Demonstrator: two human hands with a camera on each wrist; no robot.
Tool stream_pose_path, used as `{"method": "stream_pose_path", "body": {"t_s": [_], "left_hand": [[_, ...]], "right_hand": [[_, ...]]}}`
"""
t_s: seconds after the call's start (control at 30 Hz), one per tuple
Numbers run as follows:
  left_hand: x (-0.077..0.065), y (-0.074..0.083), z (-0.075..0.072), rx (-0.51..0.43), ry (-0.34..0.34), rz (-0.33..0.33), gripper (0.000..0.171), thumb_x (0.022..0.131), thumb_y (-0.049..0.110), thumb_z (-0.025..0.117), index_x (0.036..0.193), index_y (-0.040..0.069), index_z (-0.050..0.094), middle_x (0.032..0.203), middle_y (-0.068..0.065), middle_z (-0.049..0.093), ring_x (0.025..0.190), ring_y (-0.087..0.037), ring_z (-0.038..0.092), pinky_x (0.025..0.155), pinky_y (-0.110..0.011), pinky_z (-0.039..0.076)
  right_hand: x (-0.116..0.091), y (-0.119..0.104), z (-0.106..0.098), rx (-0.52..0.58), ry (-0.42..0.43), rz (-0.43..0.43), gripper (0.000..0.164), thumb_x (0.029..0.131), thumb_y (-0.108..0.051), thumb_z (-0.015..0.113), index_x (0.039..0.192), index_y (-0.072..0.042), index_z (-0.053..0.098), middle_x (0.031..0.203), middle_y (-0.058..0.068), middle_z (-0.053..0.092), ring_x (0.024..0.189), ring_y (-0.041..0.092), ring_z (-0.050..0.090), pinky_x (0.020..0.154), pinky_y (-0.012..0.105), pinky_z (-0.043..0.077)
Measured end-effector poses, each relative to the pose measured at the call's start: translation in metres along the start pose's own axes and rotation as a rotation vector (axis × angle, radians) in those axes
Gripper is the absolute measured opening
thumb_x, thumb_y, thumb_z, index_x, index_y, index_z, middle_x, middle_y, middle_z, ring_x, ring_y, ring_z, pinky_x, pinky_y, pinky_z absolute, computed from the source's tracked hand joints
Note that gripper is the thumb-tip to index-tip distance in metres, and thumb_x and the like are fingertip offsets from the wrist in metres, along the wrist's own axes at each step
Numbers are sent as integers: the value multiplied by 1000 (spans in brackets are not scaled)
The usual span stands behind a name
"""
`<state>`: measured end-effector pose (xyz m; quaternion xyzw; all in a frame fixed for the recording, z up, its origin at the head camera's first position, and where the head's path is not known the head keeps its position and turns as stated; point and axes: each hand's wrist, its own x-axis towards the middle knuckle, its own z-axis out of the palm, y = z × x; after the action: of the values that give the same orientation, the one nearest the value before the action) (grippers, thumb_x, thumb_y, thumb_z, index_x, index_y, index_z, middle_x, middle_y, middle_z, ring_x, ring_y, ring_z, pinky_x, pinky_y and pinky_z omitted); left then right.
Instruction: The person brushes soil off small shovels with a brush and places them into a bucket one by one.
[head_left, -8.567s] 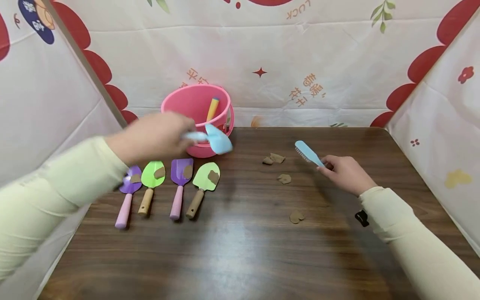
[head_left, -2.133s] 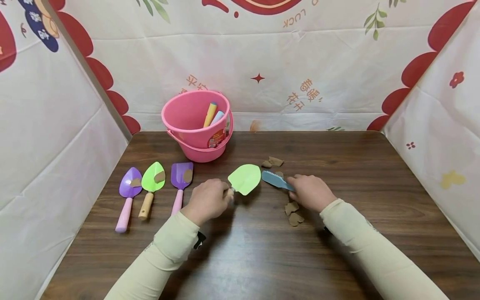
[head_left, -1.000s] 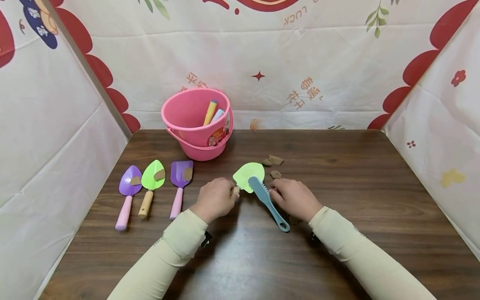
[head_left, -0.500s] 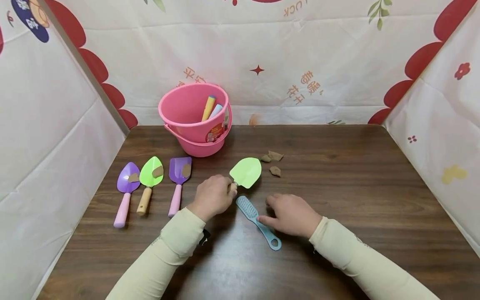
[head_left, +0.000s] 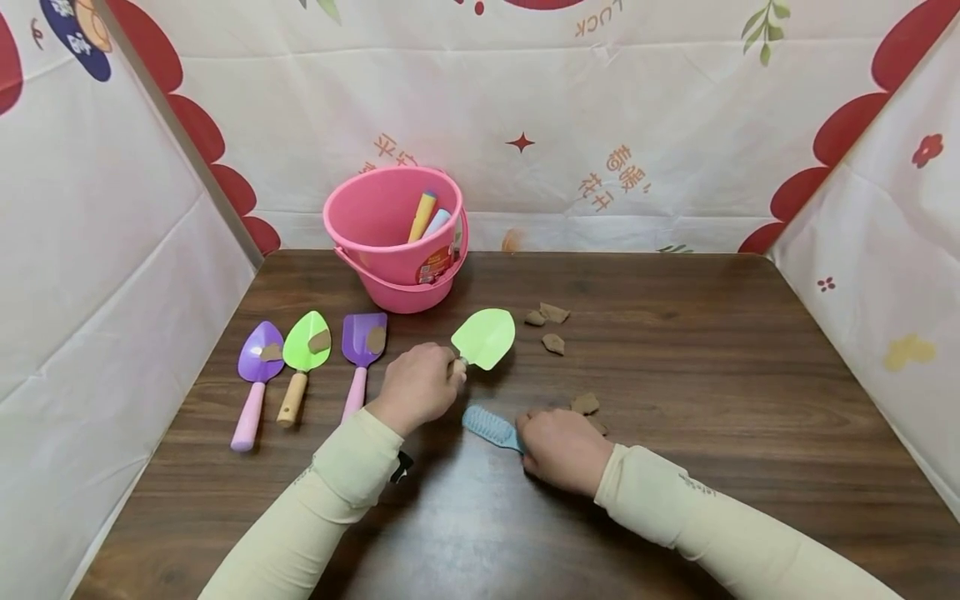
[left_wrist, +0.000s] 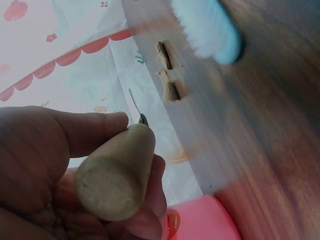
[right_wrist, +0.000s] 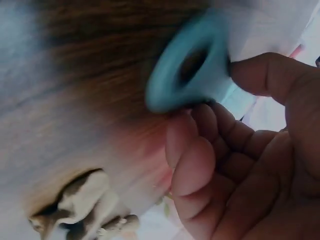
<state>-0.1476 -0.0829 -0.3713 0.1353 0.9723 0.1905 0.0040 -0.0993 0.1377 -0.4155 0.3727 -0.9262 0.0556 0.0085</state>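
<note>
Nearest you on the counter (head_left: 465,542), your right hand (head_left: 566,450) pinches the blue brush (head_left: 489,426) by its handle, bristles up. Beyond it, your left hand (head_left: 422,385) is curled round the wooden handle of the pale green trowel (head_left: 484,338), a hold that plausibly keeps its bare blade unobstructed. Loose brown pieces (head_left: 553,343) lie to its right. Three laden trowels (head_left: 356,337) at left carry one piece each, spaced presumably to avoid mixing. Behind stands the pink bucket (head_left: 393,263), two tools (head_left: 422,217) leaning inside.

Four trowels (head_left: 484,339), one brush (head_left: 491,427); one bucket (head_left: 378,262) shows two handles (head_left: 422,217).
</note>
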Motion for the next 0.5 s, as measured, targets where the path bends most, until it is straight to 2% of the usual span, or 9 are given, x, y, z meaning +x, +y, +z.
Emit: {"method": "stream_pose_path", "body": {"t_s": [0.23,0.5], "left_hand": [[2,-2,-1,3,12,0,21,95,25,64,76,17,64,75,-1,56,76,-27,62,62,-45,49],[4,-4,-3,6,24,6,23,94,26,65,74,16,63,74,-1,56,74,-28,62,62,-46,48]], "right_hand": [[6,9,-8,193,-201,81,24,76,-10,75,79,-13,51,67,-6,46,59,12,45,52,33,41],[7,13,-9,293,-257,111,24,73,-5,75,78,-12,52,67,-5,46,61,12,41,54,31,40]]}}
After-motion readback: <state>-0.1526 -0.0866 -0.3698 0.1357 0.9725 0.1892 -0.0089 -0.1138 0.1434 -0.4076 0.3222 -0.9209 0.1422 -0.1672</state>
